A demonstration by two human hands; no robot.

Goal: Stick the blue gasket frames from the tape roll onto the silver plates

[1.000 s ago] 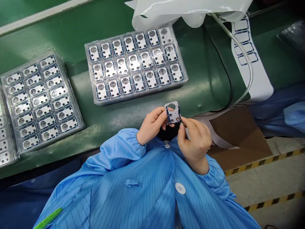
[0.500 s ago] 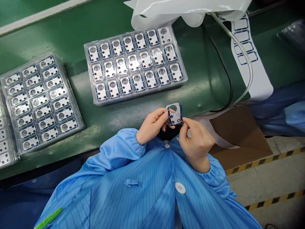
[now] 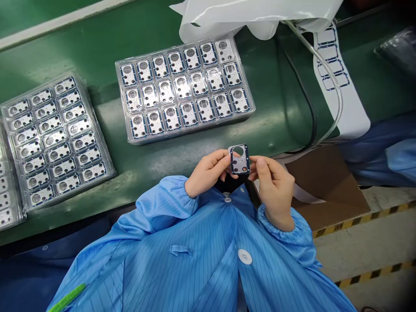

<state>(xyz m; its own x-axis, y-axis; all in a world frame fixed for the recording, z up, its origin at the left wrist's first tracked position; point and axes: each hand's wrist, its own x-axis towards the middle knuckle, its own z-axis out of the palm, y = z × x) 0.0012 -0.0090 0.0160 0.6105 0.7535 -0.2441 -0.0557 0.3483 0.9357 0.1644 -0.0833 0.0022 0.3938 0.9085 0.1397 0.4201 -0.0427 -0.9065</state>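
Over the near edge of the bench, my left hand (image 3: 208, 171) pinches the left side of a small silver metal plate (image 3: 240, 166). The plate has a dark blue border, a large round hole at the top and smaller holes near the bottom. It is tilted up towards me. At its right edge is my right hand (image 3: 276, 186), fingers bent and fingertips against the border. Beyond the hands lies a clear plastic tray (image 3: 195, 130) holding rows of similar plates, with its far right plate (image 3: 224, 50) showing no blue border.
More stacked trays (image 3: 105, 158) of plates stand at left on the green bench (image 3: 156, 162). White sheeting (image 3: 260, 13) hangs over the back. To the right are a strip (image 3: 349, 108) with blue frame outlines, a clear hose (image 3: 339, 97), a black cable (image 3: 313, 115) and a cardboard box (image 3: 338, 190).
My right hand has shifted slightly right and its fingers have opened up somewhat along the plate's edge. The blue border now sits evenly round the plate. My left hand keeps its hold.
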